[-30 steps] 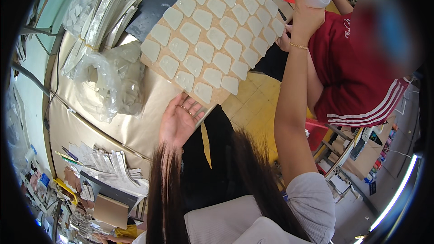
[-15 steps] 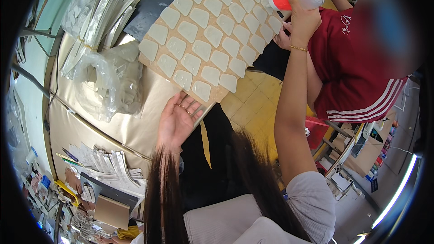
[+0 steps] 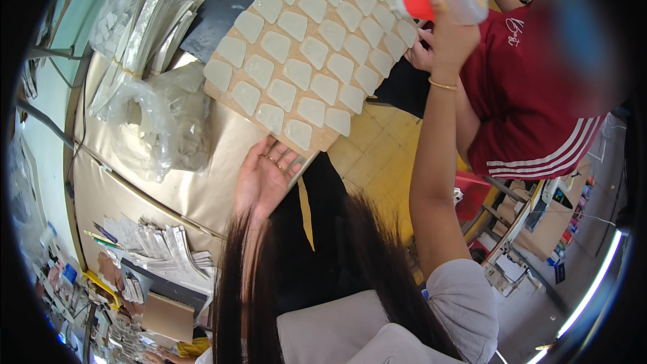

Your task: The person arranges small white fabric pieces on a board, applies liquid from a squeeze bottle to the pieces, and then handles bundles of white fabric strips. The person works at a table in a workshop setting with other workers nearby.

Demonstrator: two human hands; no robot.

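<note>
My right hand (image 3: pixel 453 39) is raised at the upper right, its fingers wrapped round a translucent squeeze bottle (image 3: pixel 465 1) with a red collar. The bottle lies on its side in the air, nozzle pointing left over the far right edge of a brown board (image 3: pixel 329 140). Rows of pale, rounded trapezoid pieces (image 3: pixel 297 74) cover the board; they look glossy. Below the board's near corner, my left hand (image 3: pixel 265 174) lies palm up with its fingers stretched and slightly curled. Its fingertips are at the board's edge; whether they bear its weight, I cannot tell.
To the left lie a clear plastic bag (image 3: pixel 162 125) and a bundle of silvery strips (image 3: pixel 145 30) on the beige tabletop (image 3: pixel 226 138). More pale strips (image 3: pixel 172 249) are at the lower left. A person in a red shirt (image 3: pixel 532 121) is close at right, a hand (image 3: pixel 421 50) near the board.
The board has shifted slightly left. My right hand and the bottle have dropped a little and moved slightly right. My left hand stays in nearly the same place.
</note>
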